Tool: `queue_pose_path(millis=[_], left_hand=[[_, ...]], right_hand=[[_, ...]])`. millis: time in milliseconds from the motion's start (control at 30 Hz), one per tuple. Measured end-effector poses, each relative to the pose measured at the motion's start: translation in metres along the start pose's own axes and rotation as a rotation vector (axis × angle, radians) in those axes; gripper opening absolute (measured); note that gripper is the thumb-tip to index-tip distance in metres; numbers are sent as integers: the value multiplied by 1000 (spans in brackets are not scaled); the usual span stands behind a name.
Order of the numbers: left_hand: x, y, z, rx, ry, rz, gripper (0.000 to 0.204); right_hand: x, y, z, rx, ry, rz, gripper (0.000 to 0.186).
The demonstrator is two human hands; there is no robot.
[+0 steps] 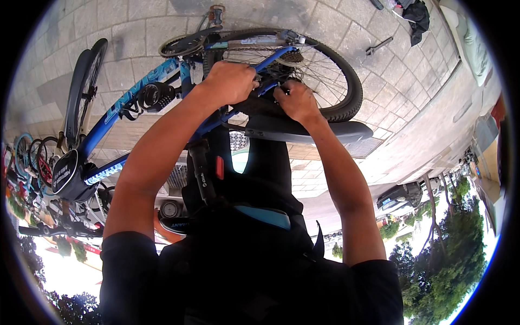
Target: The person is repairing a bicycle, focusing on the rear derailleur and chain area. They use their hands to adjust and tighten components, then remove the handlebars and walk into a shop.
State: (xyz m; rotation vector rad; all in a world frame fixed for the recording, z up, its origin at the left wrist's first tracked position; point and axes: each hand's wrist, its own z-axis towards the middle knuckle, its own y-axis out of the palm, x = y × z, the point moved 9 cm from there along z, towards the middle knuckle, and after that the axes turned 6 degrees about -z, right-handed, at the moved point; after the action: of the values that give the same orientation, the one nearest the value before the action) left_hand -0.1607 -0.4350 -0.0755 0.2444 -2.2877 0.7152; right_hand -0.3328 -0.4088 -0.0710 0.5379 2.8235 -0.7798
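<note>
A blue bicycle [103, 125] leans across in front of me, its rear wheel [355, 89] to the right and its front wheel [86, 81] to the left. Both hands are at the blue frame tubes beside the rear wheel. My left hand [234, 82] is closed, its fingertips pinched at a small part by the tube. Close to its right, my right hand [298, 101] is also closed, with thumb and finger pressed together near the spokes. What each holds is too small or hidden to name. A black mudguard [309, 130] runs under my right wrist; the rear sprockets [293, 57] lie beyond.
An adjustable wrench [379, 46] lies on the paving [330, 24] at the far right, near a dark cloth [418, 23]. The saddle [262, 216] is against my body. A pedal [216, 15] sticks out at the far side. More bicycles [46, 162] stand at the left.
</note>
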Motion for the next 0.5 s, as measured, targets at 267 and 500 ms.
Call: queue_pose_path(millis=[267,500], left_hand=[[-2,11,-16,106,40,-18,25],[-11,-7,-39,82,-40,-227,21]], right_hand=[[6,6,5,71,-61,83,33],[18,9,10,70,-8,248,33]])
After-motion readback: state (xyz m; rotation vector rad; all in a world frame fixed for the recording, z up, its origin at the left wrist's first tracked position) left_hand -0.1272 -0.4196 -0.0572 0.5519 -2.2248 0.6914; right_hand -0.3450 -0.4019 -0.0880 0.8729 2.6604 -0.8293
